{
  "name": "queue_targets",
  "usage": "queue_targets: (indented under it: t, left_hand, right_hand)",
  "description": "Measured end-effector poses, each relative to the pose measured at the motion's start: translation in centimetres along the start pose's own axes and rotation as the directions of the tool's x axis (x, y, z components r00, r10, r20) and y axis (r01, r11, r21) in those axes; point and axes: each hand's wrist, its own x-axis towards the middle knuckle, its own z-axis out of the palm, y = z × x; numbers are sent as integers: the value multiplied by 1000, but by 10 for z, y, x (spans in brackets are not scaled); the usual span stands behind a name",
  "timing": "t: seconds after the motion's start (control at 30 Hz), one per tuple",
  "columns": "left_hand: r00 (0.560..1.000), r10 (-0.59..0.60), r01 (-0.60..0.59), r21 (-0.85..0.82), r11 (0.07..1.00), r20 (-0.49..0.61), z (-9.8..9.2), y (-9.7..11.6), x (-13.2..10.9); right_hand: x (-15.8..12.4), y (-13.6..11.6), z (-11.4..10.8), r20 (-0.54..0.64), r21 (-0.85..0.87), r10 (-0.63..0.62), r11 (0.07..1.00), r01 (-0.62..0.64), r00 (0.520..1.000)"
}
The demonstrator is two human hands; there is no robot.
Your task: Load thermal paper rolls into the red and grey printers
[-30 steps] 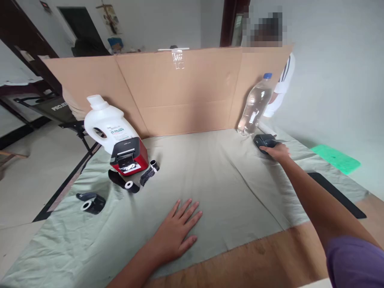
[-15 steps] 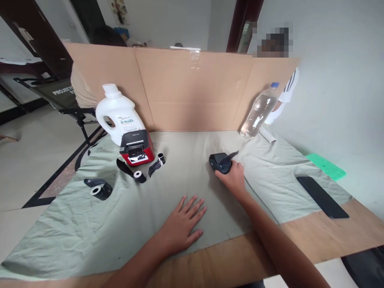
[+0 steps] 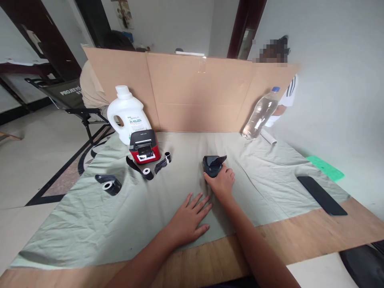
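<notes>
My right hand [image 3: 222,183] is closed around the near right side of a small black portable printer [image 3: 211,170], which rests on the green-grey cloth [image 3: 186,148]. A dark strip [image 3: 219,161] sticks out from the printer's top toward the right. My left hand [image 3: 190,220] lies palm down on the cloth with its fingers spread, holding nothing. To the left stands a red and black label printer [image 3: 146,149]. Around it lie a small black roll [image 3: 168,157], a second roll [image 3: 148,174] and a larger roll [image 3: 112,187], each with a dark tail.
Behind stands a cardboard panel [image 3: 195,90], with a white detergent jug [image 3: 132,116] on the left and a water bottle [image 3: 261,114] leaning right. A white tube [image 3: 268,137], green sheet [image 3: 325,168] and black slab [image 3: 322,195] lie right. A person's sleeve [image 3: 290,92] shows behind the panel.
My right hand has shifted the black printer slightly left and turned it a little on the cloth. The view has swung slightly. My left hand stays flat.
</notes>
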Motion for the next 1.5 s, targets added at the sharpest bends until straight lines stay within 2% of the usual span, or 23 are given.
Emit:
queue_targets:
  t: [0.17,0.3,0.43,0.57,0.67,0.73,0.8,0.83,0.9,0.93,1.0,1.07,1.17,1.5]
  left_hand:
    - [1000,-11,10,15,1000,27,-2,1,1]
    - [1000,-11,11,10,1000,19,-1,1,1]
    - [1000,-7,7,28,1000,1,-1,0,1]
    - [998,-28,27,38,999,48,-4,5,0]
    - [998,-37,40,-44,998,50,-9,5,-1]
    - [996,-89,87,-165,982,-2,-14,-2,5]
    - [967,-239,194,-352,916,-88,-22,-15,19]
    - [930,-347,255,-464,848,-123,-26,-24,31]
    - [828,-550,339,-684,646,-110,-37,-44,60]
    - [783,-619,361,-764,535,-63,-42,-53,76]
    - [710,-697,448,-829,334,103,-53,-69,106]
    - [675,-696,519,-829,209,247,-61,-78,128]
    - [673,-652,560,-816,141,349,-68,-85,139]
    - [672,-594,629,-764,143,442,-66,-90,141]
  right_hand:
    - [8,24,-9,115,-47,-134,989,140,984]
    - [16,33,-9,146,-18,-247,967,252,958]
    - [19,27,-5,129,92,-270,961,260,954]
    - [14,29,-4,78,168,-317,939,301,945]
    - [12,35,-7,82,198,-336,928,315,938]
    - [16,41,-9,95,220,-353,919,327,931]
    - [24,50,-9,110,252,-404,895,368,908]
    - [29,54,-8,121,275,-441,876,397,889]
    - [38,63,-3,154,320,-510,836,445,846]
    - [41,67,1,173,336,-530,824,456,830]
    - [43,74,8,200,354,-544,815,458,815]
    - [42,78,13,196,366,-546,811,456,814]
    - [38,79,15,173,383,-558,798,466,812]
    - [39,75,7,196,424,-548,795,433,813]
